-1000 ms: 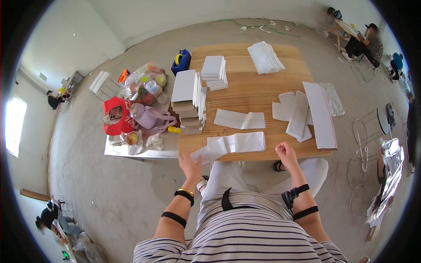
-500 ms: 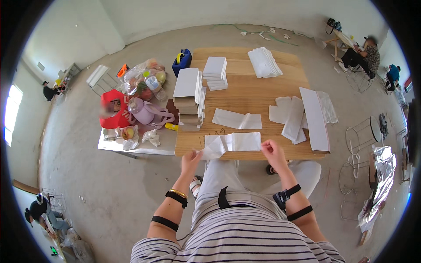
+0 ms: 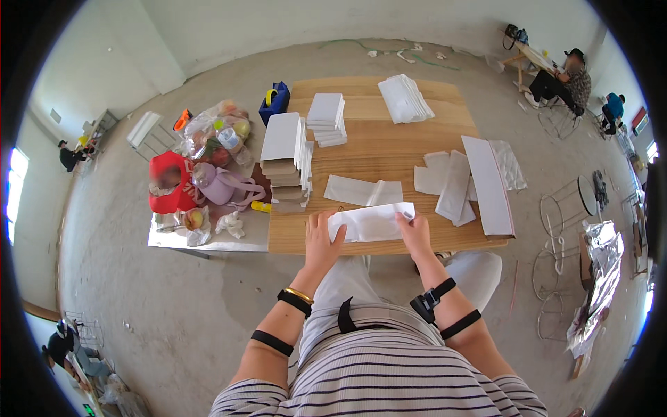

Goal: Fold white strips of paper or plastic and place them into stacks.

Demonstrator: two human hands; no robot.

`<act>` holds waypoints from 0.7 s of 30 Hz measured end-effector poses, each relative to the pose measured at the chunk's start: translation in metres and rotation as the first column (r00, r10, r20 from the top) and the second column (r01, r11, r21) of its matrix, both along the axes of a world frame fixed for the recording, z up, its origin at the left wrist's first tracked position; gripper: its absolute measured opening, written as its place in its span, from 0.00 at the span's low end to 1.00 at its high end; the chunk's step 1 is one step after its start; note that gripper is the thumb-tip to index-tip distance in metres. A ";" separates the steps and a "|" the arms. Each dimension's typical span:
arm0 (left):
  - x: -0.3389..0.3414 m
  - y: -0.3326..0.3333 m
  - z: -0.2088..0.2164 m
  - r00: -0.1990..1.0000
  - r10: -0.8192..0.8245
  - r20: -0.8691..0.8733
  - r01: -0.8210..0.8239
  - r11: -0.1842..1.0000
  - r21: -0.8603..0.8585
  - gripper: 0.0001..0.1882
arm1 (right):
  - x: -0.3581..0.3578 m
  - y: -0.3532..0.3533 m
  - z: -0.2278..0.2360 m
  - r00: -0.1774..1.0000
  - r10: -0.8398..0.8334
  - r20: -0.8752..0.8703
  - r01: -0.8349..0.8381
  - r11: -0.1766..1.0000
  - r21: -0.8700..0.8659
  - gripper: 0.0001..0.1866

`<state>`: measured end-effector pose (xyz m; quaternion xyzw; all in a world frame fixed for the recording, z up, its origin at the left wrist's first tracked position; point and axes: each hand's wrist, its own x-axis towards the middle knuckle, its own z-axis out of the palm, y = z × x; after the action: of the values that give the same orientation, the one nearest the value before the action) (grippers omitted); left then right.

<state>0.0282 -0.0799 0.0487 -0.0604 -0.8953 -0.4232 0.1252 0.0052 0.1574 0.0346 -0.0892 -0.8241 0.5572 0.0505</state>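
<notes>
In front of me lies a white folded paper strip, at the table's near edge. My right hand is closed on its right end, thumb on top, and that end looks slightly raised. At the left end, my left hand has its fingers stretched out and its thumb apart, the thumb resting on the paper. Just beyond is another white paper strip, flat with a crease. To the right, several loose white strips overlap beside a long white box-like piece.
Stacked white folded pieces stand on the wooden table's left side, a smaller stack behind. A pile of white sheets lies at the back. A blue tape dispenser, lilac bottle and red bag sit left. Other people work farther off.
The left part of the strip, partly turned over before, now lies folded in. My left hand has moved up and right onto that end; my right hand has moved slightly left and grips the right end.
</notes>
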 end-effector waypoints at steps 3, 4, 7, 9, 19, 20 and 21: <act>0.011 -0.004 -0.022 0.998 -0.057 0.011 0.058 0.978 -0.201 0.27 | 0.002 0.014 -0.010 0.992 -0.072 0.108 0.099 0.955 -0.279 0.14; 0.013 -0.003 -0.029 0.994 -0.101 0.045 0.110 0.952 -0.287 0.31 | 0.000 0.018 -0.012 0.990 -0.072 0.118 0.103 0.955 -0.278 0.14; 0.014 0.007 -0.038 0.973 -0.194 0.127 0.229 0.891 -0.391 0.36 | -0.009 0.039 -0.029 0.969 -0.077 0.235 0.170 0.896 -0.409 0.16; 0.011 0.009 -0.042 0.961 -0.219 0.167 0.270 0.867 -0.418 0.37 | -0.012 0.042 -0.027 0.961 -0.064 0.270 0.169 0.908 -0.384 0.17; 0.005 0.022 -0.049 0.925 -0.344 0.162 0.377 0.774 -0.508 0.38 | -0.015 0.076 -0.046 0.961 -0.107 0.255 0.198 0.910 -0.364 0.13; 0.005 0.021 -0.051 0.925 -0.352 0.146 0.375 0.771 -0.515 0.38 | -0.015 0.074 -0.046 0.960 -0.103 0.259 0.196 0.909 -0.367 0.13; 0.005 0.021 -0.052 0.925 -0.350 0.150 0.375 0.770 -0.516 0.38 | -0.015 0.073 -0.046 0.960 -0.099 0.264 0.196 0.908 -0.371 0.13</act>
<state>0.0330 -0.0593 -0.0030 -0.2546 -0.9513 -0.1738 -0.0007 -0.0100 0.2301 -0.0112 -0.2262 -0.6860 0.6910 -0.0257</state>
